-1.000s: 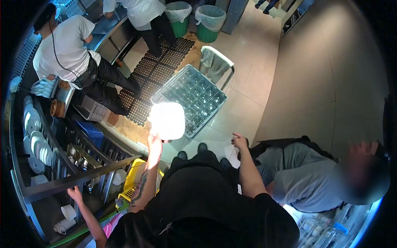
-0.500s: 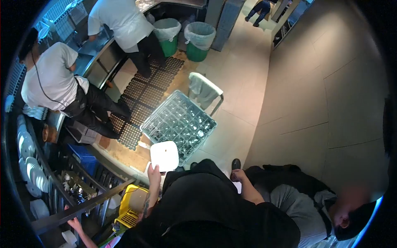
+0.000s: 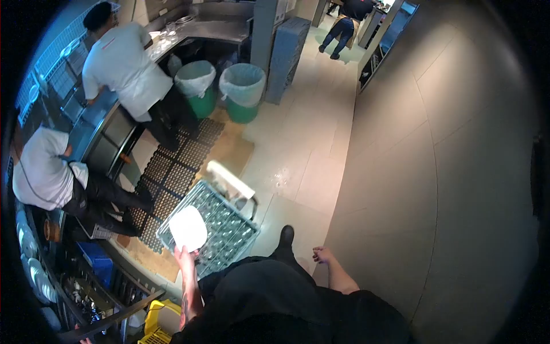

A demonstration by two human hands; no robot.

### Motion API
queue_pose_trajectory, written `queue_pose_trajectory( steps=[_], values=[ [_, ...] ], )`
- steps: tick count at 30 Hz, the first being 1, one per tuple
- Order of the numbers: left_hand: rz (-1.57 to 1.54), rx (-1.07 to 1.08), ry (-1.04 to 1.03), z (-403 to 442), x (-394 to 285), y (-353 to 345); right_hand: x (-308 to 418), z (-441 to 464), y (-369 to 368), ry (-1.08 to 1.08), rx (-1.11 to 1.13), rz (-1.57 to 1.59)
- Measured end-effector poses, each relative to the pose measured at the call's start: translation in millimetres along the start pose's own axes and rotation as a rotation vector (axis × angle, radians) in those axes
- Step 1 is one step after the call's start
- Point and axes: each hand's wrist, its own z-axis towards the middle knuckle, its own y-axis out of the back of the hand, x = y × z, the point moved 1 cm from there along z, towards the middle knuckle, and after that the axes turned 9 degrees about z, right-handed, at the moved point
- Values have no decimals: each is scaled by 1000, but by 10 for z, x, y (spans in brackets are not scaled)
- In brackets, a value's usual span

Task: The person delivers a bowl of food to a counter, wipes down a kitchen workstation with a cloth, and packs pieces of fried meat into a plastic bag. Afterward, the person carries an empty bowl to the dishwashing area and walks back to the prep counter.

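Note:
A white rounded-square plate is gripped at its near edge by my left hand. It covers part of a grey glass rack, whose compartments hold several glasses. My right hand hangs out to the right over the floor, fingers loosely bent and apart, with nothing seen in it. A dark shoe shows between the rack and that hand.
Two people in white shirts stand at a metal counter on the left. Beyond the rack are a cart handle, lined green bins and a perforated mat. Shelves with plates and a yellow bin lie lower left; a wall runs right.
The view has moved forward; the rack now lies nearer, below the plate. My left hand still holds the plate. My right hand has swung outward, and the person at lower right is out of view.

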Motion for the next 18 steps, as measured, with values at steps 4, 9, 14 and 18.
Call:
queue_pose_trajectory(
  steps=[4, 9, 14, 18],
  values=[
    [-135, -257, 127, -107, -210, -955, 335, 321, 804, -39, 1, -137],
    [-132, -257, -46, 215, -429, -1611, 1310, 968, 1597, 73, -9, -204],
    [-155, -253, -123, 448, -785, -2091, 2933, 1708, 1663, 533, -18, -63],
    [-189, -331, -114, 683, -809, -2434, 4194, 1382, 1394, 624, 99, -5]
  ],
)
